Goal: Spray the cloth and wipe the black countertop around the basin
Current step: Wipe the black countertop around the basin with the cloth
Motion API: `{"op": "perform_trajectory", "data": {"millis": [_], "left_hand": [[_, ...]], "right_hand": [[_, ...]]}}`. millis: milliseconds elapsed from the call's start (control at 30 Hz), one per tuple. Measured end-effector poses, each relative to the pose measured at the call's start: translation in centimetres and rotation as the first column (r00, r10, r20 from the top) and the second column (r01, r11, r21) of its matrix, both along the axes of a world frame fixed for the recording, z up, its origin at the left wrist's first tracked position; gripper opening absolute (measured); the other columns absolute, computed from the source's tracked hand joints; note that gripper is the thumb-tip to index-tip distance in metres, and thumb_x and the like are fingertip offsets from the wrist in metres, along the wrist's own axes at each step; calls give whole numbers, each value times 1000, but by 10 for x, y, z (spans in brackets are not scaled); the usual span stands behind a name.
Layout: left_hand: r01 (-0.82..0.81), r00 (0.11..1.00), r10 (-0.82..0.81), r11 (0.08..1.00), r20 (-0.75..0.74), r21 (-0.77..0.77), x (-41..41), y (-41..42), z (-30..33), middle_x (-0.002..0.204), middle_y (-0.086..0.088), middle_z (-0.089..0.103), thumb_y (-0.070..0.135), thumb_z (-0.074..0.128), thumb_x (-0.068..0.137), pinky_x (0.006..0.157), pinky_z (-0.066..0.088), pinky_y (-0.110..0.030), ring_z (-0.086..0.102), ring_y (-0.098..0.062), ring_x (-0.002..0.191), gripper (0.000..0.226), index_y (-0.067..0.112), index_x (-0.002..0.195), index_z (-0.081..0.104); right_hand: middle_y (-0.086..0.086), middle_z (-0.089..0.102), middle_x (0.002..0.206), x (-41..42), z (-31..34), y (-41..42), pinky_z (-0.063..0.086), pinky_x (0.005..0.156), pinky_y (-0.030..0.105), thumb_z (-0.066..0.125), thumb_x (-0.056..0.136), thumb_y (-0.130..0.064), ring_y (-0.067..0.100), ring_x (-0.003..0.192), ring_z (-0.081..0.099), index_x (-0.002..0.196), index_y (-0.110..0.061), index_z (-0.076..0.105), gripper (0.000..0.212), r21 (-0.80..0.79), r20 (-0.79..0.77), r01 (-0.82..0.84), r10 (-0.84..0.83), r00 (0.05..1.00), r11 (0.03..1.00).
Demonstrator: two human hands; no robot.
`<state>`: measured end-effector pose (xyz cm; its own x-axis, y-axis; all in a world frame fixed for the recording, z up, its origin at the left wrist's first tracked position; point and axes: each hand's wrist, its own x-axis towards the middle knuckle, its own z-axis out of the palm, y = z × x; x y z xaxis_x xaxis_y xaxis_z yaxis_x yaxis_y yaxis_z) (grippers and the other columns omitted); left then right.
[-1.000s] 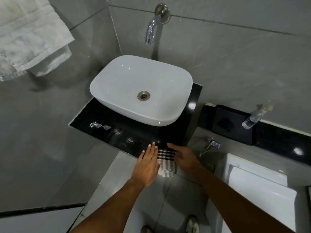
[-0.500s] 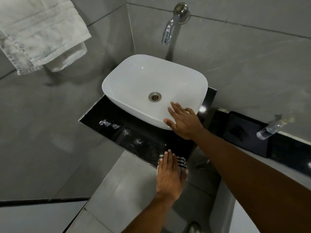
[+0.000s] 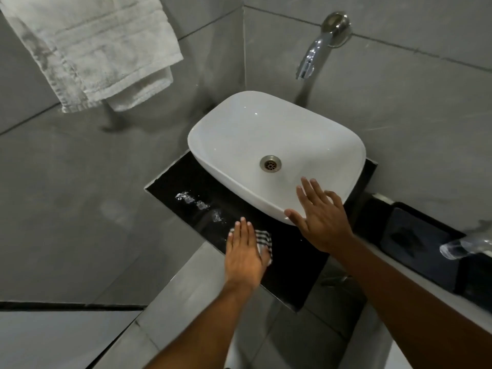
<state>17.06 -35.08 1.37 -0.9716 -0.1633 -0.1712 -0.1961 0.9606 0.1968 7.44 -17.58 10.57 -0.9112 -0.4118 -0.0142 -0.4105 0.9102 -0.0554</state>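
Our left hand [image 3: 243, 251] lies flat, fingers straight, pressing the striped black-and-white cloth [image 3: 263, 242] onto the front strip of the glossy black stone countertop [image 3: 290, 251], while our right hand [image 3: 320, 219] rests spread and empty on the near rim of the white oval ceramic basin [image 3: 239, 134]. The water droplets [image 3: 198, 203] lie up and to the left of the cloth along the strip's long axis, nearer the left hand, so we judge the wipe should sweep that way.

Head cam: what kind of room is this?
Almost certainly a small bathroom: a white vessel basin on a black countertop, a wall-mounted tap on grey tiles, and a towel hanging nearby.
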Motion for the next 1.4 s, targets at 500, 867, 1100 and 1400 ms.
{"op": "perform_trajectory", "data": {"millis": [500,867,1100,1400], "left_hand": [[-305,948,301,952,-108,-24,-142,-212,-8,161,-18,13,42,29,100,121,8,-43,7,-31,149,68,0,151,15],[-75,991,89,988,-103,132,-18,-34,3,161,-20,10,30,35,97,122,2,-42,8,-33,149,65,-1,151,18],[53,984,-8,967,-179,248,68,91,9,156,-16,28,38,49,96,116,9,-37,24,-28,145,61,5,146,37],[62,995,-56,996,-88,71,1,-12,-14,162,-12,0,44,20,97,119,-8,-40,-3,-26,150,67,7,152,7]], "right_hand": [[-1,30,160,-1,10,-8,25,113,41,-2,89,-69,18,150,24,149,-21,39,87,42,11,19,-19,1000,999],[4,38,157,6,16,-15,29,110,46,3,89,-71,23,146,33,144,-20,47,87,56,37,94,-96,995,994],[3,34,159,5,12,-15,28,112,46,-1,89,-72,21,148,28,146,-21,42,88,38,49,99,-101,994,994],[2,34,159,8,14,-16,26,114,43,0,87,-71,22,149,27,147,-20,42,89,6,30,101,-102,994,995]]}}
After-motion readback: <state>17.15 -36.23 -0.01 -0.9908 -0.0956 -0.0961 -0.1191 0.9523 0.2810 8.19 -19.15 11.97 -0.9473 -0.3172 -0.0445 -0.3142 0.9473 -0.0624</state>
